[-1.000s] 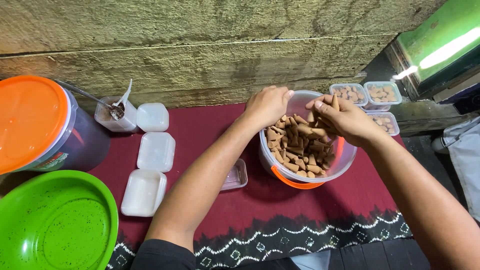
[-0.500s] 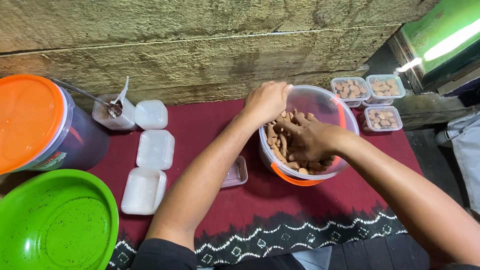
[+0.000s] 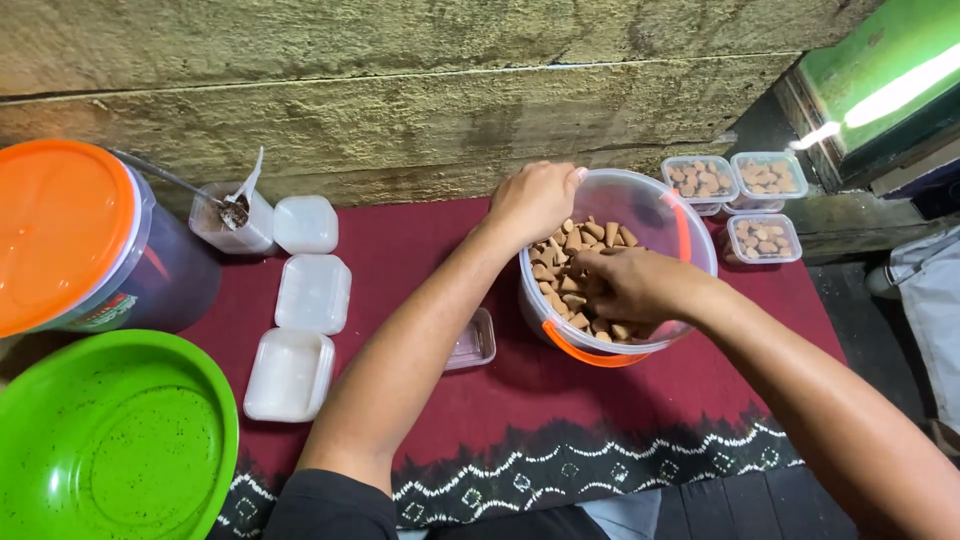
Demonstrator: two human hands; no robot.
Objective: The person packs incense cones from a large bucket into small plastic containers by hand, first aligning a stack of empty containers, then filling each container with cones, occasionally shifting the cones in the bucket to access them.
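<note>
— Maroon cloth [image 3: 560,410] with a white-patterned black border covers the work surface, nearest the viewer. What sits at the near left?

— At eight o'clock, a bright green basin [image 3: 115,440]. Beyond it, three white lidded boxes [image 3: 312,292] run in a row toward eleven o'clock, and a small clear empty tub [image 3: 470,343] lies just beside the left forearm.

— And the hands?

— The right hand [image 3: 625,285] is down inside the clear bucket [image 3: 690,225], at about one o'clock from centre, fingers curled together into the pile of brown cone-shaped pieces [image 3: 575,255]; what it grips is hidden. The left hand [image 3: 535,200] curls over the bucket's far-left rim, fingers bent and pressed together.

— Farther back?

— At ten o'clock an orange-lidded dark bucket [image 3: 75,240], and next to it a clear cup [image 3: 235,225] with a spoon in it. At two o'clock, three small clear containers [image 3: 740,180] filled with the same cones. A rough wooden wall [image 3: 400,100] closes off the back.
</note>
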